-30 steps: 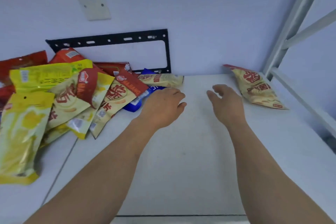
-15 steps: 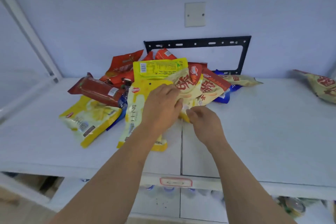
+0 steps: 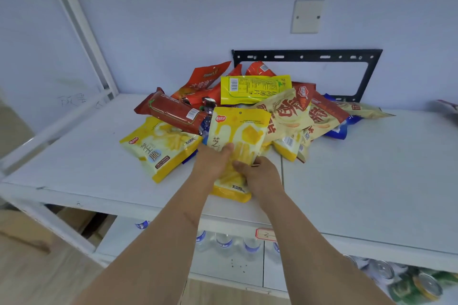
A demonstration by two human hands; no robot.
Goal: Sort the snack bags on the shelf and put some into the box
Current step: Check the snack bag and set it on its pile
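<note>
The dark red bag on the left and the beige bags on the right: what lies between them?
In the head view, the yellow cheese-stick bag that both hands hold by its lower half.

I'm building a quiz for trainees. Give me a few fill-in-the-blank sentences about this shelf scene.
1. Both hands grip one ____ snack bag.
2. The left hand grips that bag's ____ edge.
3. The black bracket is fixed to the ____.
4. Under the shelf stand water ____.

Answers: yellow; left; wall; bottles
</note>
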